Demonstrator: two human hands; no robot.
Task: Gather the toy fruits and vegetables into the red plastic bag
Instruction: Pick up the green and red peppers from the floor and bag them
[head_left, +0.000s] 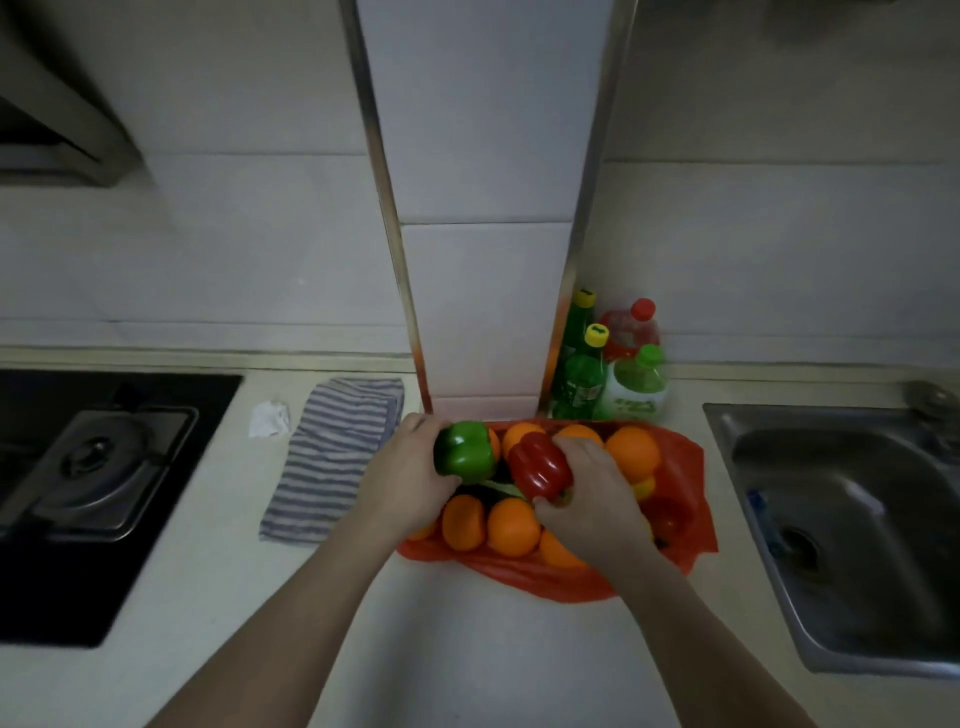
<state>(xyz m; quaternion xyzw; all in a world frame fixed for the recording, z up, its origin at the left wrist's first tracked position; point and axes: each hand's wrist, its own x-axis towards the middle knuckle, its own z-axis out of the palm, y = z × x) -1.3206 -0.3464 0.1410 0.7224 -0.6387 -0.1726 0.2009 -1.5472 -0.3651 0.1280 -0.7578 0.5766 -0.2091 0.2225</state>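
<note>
Two hands: left (402, 483) grips green pepper (466, 452), right (592, 499) red pepper (540, 465).

White countertop (467, 649) spans bottom half of frame. Black gas hob (52, 571) lower left w/ metal burner (98, 457). Crumpled white paper scrap (268, 418) just right of hob, striped grey/white cloth (332, 457) next to it, left of centre. Tiled column (483, 208) top centre, metal corner trim (382, 182). Btl cluster at column's right foot: green btl w/ yellow cap (576, 384), 2nd one (581, 317) behind it, red btl w/ red cap (631, 327), white btl w/ green cap (636, 387). Steel sink (883, 545) at right edge, drain (800, 543) in basin. Range hood (57, 130) upper left, blurry.
</note>
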